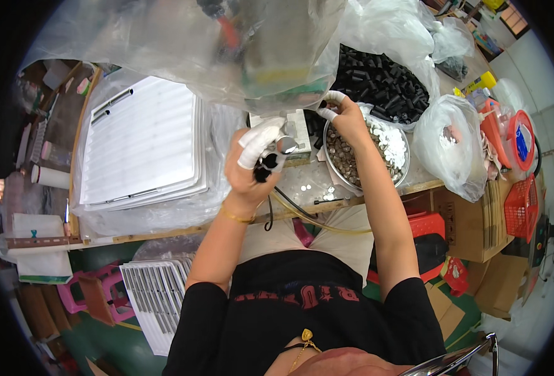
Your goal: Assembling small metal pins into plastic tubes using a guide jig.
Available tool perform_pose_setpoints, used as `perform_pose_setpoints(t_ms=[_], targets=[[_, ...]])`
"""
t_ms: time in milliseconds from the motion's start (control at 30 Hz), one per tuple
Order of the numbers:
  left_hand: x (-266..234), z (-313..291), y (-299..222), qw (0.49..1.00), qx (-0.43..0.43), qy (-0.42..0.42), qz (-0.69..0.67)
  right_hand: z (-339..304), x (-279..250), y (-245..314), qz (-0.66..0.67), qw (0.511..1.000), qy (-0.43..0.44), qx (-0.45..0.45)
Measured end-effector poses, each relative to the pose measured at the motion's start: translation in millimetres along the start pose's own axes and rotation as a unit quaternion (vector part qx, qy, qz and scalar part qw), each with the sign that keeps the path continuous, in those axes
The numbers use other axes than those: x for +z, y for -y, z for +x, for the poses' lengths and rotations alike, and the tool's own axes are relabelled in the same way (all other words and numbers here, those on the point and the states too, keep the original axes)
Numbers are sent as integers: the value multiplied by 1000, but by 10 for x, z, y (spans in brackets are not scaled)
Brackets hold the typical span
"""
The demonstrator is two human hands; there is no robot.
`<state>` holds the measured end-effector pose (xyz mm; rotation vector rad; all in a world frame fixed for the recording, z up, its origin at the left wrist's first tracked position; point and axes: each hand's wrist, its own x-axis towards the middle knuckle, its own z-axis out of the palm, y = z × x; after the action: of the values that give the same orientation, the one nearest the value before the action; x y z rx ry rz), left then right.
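Observation:
My left hand [247,164], with white wraps on its fingers, is closed round several black tubes [268,164]. Their ends face up, and one shows a shiny silver disc. My right hand [347,120], also with wrapped fingertips, pinches a small black piece [323,104] between thumb and forefinger. Below that forearm sits a round metal bowl [407,164] heaped with small silver discs [386,147]. Beyond it is a pile of short black cylinders [383,84] in clear plastic. A small metal block [299,135] stands between my hands, partly hidden by the left one.
Stacked white ribbed trays [142,144] lie at the left, with a few black tubes on top. A plastic-draped machine [258,56] hangs over the far middle. Loose discs [308,187] and a cable lie near the bench edge. A plastic bag [450,144] and red baskets [520,207] are at the right.

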<state>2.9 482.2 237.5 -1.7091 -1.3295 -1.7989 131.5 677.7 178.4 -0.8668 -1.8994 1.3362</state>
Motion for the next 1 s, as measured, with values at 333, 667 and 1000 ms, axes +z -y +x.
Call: perform_pose_setpoints(t_ms=[333,667,1000], targets=[[-948,-908,57,817,-221,387,366,-454,182,856,-167,971,78,-150],[-369,-504,-169,896,-289,262,214,-190,534,684,-361,923,80,-111],[-584,-671,60,840,-533,81,-59,-330,-1032,-132,-428,900,-72,44]])
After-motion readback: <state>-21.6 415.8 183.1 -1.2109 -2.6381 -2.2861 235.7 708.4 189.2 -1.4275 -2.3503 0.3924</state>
